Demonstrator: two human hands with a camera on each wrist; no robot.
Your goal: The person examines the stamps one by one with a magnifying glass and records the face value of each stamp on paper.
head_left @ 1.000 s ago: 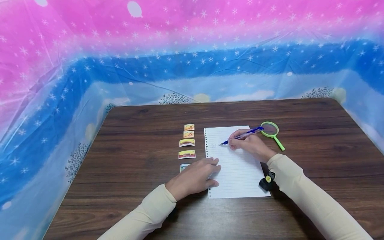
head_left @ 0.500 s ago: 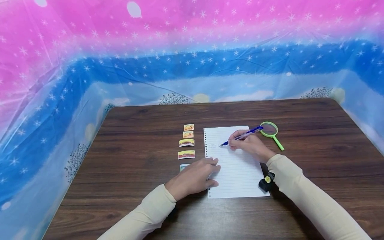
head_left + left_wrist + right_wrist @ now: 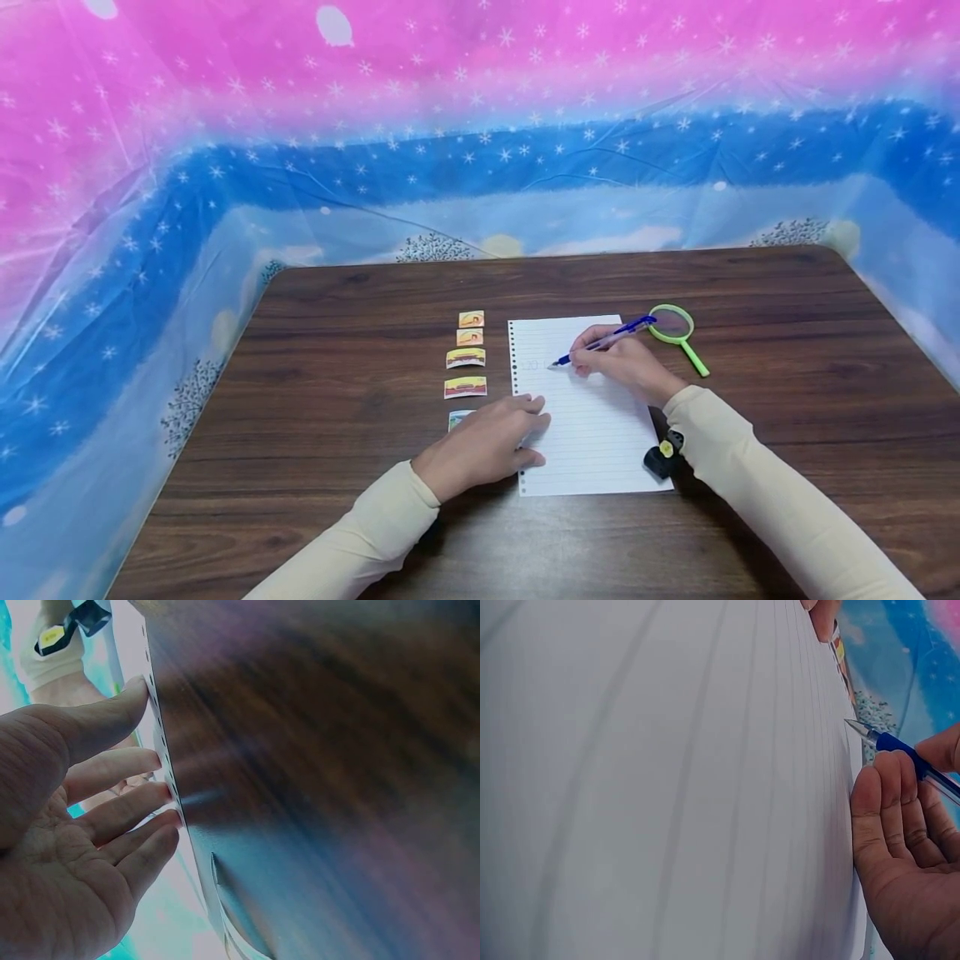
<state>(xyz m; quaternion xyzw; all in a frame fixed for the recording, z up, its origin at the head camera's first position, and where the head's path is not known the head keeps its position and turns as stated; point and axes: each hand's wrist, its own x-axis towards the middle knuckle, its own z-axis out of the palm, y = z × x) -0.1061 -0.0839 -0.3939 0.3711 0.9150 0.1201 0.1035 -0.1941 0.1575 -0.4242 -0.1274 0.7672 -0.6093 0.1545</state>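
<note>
right hand (image 3: pixel 628 365) pinches a blue pen (image 3: pixel 603 342), its tip seemingly touching lined paper (image 3: pixel 596 437). left hand (image 3: pixel 486 437) rests, loosely extended, on the paper's punched edge.

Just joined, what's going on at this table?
A person's right hand holds a blue pen with its tip at a lined sheet, next to some faint marks. Their left hand rests at the sheet's punched edge. Small picture cards lie in a column to the left; a green magnifying glass lies to the right.
</note>
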